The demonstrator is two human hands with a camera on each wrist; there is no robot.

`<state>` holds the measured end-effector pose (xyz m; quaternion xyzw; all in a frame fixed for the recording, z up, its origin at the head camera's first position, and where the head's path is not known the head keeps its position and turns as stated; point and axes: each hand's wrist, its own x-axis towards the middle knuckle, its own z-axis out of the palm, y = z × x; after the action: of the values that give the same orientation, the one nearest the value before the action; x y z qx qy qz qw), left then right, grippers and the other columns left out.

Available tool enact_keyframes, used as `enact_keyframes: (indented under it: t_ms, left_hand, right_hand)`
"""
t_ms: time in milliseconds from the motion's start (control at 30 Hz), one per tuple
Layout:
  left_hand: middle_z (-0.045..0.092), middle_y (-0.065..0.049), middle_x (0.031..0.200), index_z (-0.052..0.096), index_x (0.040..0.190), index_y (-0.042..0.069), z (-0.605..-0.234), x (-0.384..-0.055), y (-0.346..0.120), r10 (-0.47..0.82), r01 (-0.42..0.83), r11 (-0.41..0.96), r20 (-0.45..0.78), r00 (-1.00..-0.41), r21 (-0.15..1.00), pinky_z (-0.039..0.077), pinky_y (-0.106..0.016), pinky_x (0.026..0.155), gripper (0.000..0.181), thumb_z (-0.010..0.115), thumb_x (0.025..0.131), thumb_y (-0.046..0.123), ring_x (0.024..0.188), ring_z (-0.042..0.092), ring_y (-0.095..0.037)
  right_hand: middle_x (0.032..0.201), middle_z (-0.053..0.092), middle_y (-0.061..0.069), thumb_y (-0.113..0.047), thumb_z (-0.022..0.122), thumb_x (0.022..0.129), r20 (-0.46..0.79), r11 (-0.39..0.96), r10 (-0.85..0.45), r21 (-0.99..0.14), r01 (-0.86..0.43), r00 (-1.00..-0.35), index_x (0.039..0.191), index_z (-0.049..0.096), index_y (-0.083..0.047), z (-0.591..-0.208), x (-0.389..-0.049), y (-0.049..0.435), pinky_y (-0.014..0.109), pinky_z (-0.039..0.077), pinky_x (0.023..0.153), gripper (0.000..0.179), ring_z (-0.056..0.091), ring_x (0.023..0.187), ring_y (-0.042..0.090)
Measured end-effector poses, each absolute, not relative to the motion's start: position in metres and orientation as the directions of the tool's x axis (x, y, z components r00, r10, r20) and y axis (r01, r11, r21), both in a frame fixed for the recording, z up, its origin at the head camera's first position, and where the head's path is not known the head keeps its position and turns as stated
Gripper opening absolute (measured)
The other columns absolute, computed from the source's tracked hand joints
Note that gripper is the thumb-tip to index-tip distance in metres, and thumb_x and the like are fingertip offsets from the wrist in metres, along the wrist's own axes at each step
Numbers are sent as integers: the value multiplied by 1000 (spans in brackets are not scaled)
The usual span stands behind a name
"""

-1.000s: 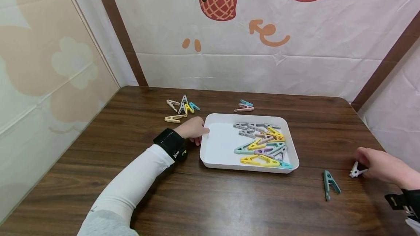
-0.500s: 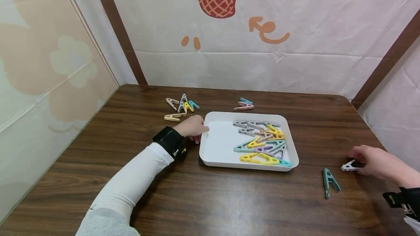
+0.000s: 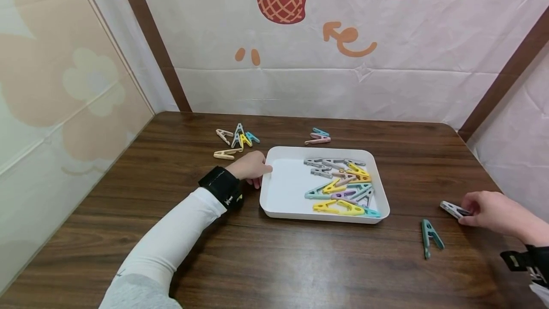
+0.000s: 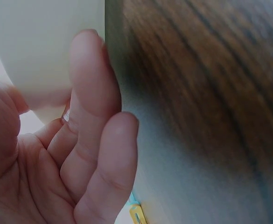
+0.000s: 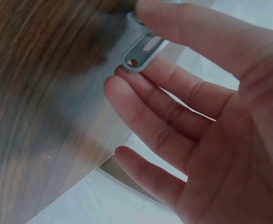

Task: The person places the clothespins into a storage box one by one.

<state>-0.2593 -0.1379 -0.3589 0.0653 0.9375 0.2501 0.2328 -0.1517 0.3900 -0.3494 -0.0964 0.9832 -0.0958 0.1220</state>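
Observation:
At the tray's left side my left hand (image 3: 250, 168) grips the white tray (image 3: 283, 187), thumb on the rim and fingers outside the wall. The left wrist view shows the tray's pale wall (image 4: 43, 51) between thumb and fingers. Inside, toward the right half, lie several clothespins: grey ones (image 3: 320, 172), yellow ones (image 3: 352, 209), teal and purple ones. On the right of the table my right hand (image 3: 493, 211) pinches a grey clothespin (image 3: 452, 209) between thumb and fingers; its handle end (image 5: 139, 56) shows in the right wrist view. A dark green clothespin (image 3: 425, 238) lies nearby.
Several clothespins, one of them beige (image 3: 224, 154), lie loose beyond my left hand. A pink clothespin (image 3: 318, 140) and a blue clothespin (image 3: 320, 131) lie behind the tray. The brown table (image 3: 274, 266) meets a printed white cloth (image 3: 274, 89) at the back.
The grey clothespin in my right hand has turned, and its outer end now points left and away from me. My left hand keeps its hold on the tray.

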Motion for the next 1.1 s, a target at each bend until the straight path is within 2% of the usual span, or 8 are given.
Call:
enact_keyframes:
  t_ms: [233,467,667,967,1100]
  left_hand:
    - [66,-7,61,61,89,2,-358,-260,-138,229,-1,873,-412,-882,487,49,-27,50,23,53,99,22,51,63,-16]
    - [65,-7,60,62,85,2,-357,-259,-137,243,15,871,-404,-882,491,48,-27,49,24,54,98,21,51,63,-16]
    - [65,-7,60,61,85,2,-355,-257,-138,241,9,869,-406,-882,495,48,-26,50,24,54,98,20,51,63,-15]
    - [65,-7,60,61,87,2,-355,-256,-137,237,2,866,-408,-882,500,47,-25,49,24,53,99,21,50,62,-14]
    - [65,-7,60,61,86,2,-355,-255,-138,233,-5,863,-407,-883,504,47,-26,49,24,53,99,21,49,62,-15]
  right_hand:
    - [69,53,-5,-17,77,81,-93,943,-265,-233,-238,-960,83,61,-7,-339,-152,374,31,38,52,19,47,59,11]
    - [71,53,-8,-23,77,83,9,914,-350,-215,-344,-937,92,63,-8,-318,-153,338,29,38,53,23,46,61,7]
    - [74,52,-9,-24,76,84,32,887,-422,-189,-421,-906,93,62,-13,-301,-156,299,29,39,54,20,46,62,7]
    - [81,56,-7,-23,77,83,77,812,-565,-125,-570,-822,95,63,-14,-295,-164,238,27,40,53,21,44,61,5]
    - [85,59,-5,-23,77,83,56,767,-632,-99,-634,-773,96,64,-13,-301,-169,214,26,41,54,21,45,61,4]
